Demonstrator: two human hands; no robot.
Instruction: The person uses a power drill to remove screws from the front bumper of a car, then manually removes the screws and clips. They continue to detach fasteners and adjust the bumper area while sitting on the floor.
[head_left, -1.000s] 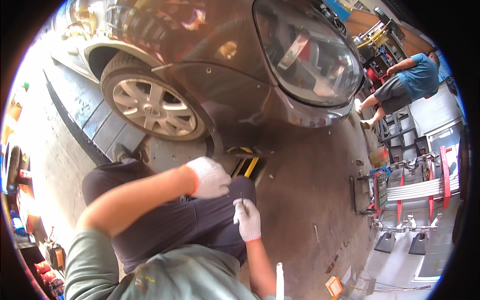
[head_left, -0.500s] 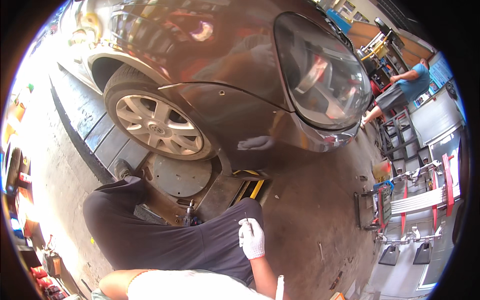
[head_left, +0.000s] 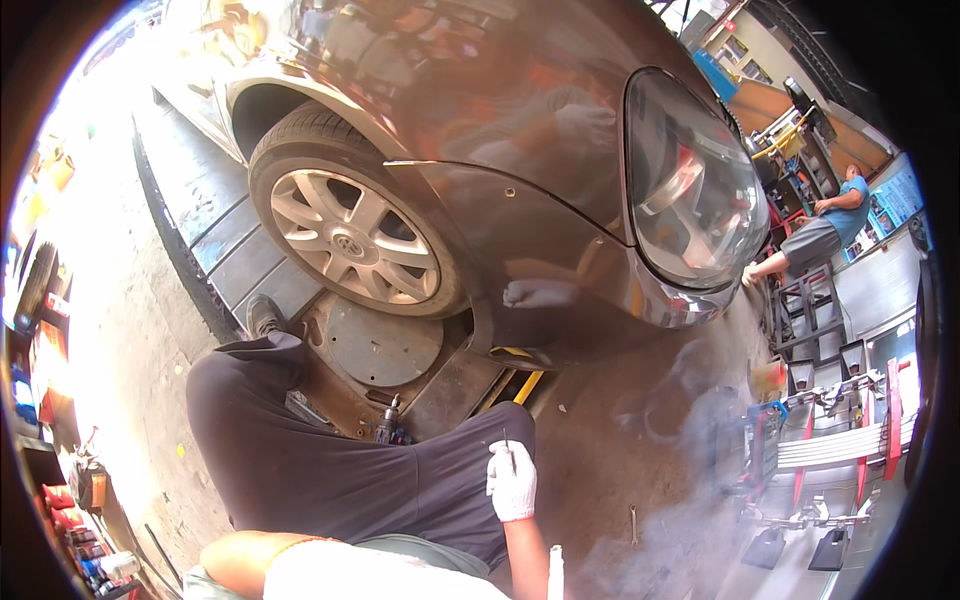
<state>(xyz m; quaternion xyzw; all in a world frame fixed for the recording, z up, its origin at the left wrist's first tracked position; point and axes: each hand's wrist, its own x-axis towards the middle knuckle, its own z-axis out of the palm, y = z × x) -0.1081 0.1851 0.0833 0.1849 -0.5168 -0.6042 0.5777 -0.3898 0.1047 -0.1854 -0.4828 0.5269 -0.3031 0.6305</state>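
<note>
Brown car [head_left: 500, 130]: beyond both hands, spanning the upper view. Pale haze [head_left: 690, 470]: to the right of the right hand, over the floor. Co-worker [head_left: 845, 210]: far off, beyond and right of the right hand. Wheel [head_left: 350, 240]: beyond the hands, left of the right one. Headlight [head_left: 690, 190]: beyond and right of the right hand. Round grey plate [head_left: 385, 345]: at the foot of the wheel, nearer the hands. Drill-like tool [head_left: 386, 425]: left of the right hand, slightly beyond it. Hands apart, gloved. Left hand [head_left: 370, 575]: near the camera, cut by the lower edge; finger state cannot be told. Right hand [head_left: 512, 482]: fingers closed on a thin dark piece [head_left: 505, 440], which projects past the fingertips.
</note>
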